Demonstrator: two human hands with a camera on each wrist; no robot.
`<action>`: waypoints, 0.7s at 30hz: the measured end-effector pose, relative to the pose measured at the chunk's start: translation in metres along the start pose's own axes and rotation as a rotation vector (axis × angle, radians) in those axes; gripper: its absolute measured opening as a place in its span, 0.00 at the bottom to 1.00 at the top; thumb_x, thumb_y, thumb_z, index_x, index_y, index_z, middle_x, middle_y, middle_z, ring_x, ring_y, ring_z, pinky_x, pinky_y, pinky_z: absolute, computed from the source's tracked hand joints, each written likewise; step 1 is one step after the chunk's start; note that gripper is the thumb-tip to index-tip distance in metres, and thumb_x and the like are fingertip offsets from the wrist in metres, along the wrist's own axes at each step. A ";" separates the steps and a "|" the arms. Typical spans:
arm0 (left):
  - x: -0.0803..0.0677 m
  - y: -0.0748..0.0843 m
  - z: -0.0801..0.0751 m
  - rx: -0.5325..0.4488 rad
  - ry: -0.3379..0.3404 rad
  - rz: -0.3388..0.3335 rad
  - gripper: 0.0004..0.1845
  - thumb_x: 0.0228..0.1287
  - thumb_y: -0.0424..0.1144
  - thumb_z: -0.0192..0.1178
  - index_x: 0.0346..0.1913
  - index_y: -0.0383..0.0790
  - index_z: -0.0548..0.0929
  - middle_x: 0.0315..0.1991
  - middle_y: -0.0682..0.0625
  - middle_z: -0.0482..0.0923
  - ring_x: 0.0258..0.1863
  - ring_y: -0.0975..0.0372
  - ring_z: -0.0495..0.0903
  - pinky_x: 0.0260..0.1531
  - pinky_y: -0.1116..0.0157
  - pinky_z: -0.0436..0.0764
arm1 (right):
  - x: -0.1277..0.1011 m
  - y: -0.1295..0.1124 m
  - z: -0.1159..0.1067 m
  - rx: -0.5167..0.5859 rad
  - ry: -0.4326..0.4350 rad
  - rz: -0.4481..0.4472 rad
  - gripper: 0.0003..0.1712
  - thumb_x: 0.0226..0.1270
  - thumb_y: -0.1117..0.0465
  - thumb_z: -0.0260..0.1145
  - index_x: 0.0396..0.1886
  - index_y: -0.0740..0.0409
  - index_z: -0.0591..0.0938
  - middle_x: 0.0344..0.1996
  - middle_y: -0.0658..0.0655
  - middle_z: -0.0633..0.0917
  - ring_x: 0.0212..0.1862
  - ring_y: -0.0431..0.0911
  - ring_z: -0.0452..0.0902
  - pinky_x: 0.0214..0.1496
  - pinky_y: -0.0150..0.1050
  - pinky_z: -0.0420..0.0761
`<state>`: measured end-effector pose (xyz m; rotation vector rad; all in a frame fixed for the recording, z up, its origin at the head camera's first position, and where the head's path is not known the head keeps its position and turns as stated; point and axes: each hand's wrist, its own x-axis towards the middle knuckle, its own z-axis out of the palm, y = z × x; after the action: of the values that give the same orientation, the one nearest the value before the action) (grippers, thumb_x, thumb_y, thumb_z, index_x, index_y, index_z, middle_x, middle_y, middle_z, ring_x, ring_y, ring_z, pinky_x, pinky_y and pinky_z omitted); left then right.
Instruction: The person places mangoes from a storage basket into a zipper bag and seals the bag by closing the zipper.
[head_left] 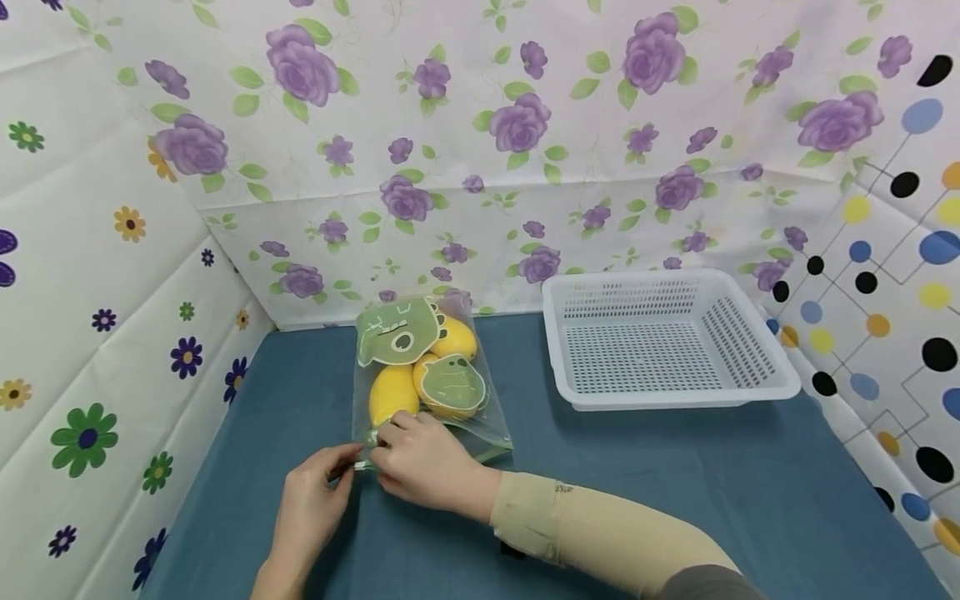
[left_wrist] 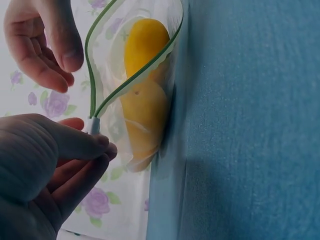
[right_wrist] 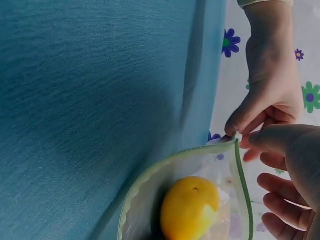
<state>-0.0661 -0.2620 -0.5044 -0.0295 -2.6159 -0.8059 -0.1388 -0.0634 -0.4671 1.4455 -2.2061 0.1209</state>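
A clear zip bag (head_left: 491, 417) with green dinosaur-like prints lies on the blue table and holds several yellow, mango-like fruits (head_left: 393, 393). Its mouth faces me, and the green-edged lips bow apart in both wrist views. My left hand (head_left: 315, 500) pinches the left end of the mouth, at a small white slider (left_wrist: 93, 125), between thumb and index finger. Close beside that corner is my right hand (head_left: 427, 461), its fingers loosely bent. In the left wrist view the right hand (left_wrist: 47, 45) shows a gap from the bag's edge, with nothing in its fingers.
A white perforated plastic basket (head_left: 566, 367) stands at the back right of the blue table (head_left: 637, 492). Flower-patterned cloth (head_left: 480, 225) rises behind, with printed sheets at both sides. A small dark object (head_left: 512, 550) shows below my right forearm.
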 end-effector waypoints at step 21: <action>0.002 0.009 -0.005 -0.019 0.030 0.029 0.15 0.56 0.18 0.76 0.41 0.41 0.93 0.38 0.50 0.91 0.34 0.60 0.90 0.34 0.62 0.89 | 0.011 -0.015 0.018 -0.107 0.031 -0.023 0.12 0.79 0.52 0.67 0.34 0.39 0.92 0.35 0.43 0.87 0.42 0.41 0.80 0.47 0.35 0.79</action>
<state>-0.0651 -0.2572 -0.4944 -0.0596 -2.5738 -0.8145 -0.1352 -0.0846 -0.4808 1.4005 -2.1365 0.0172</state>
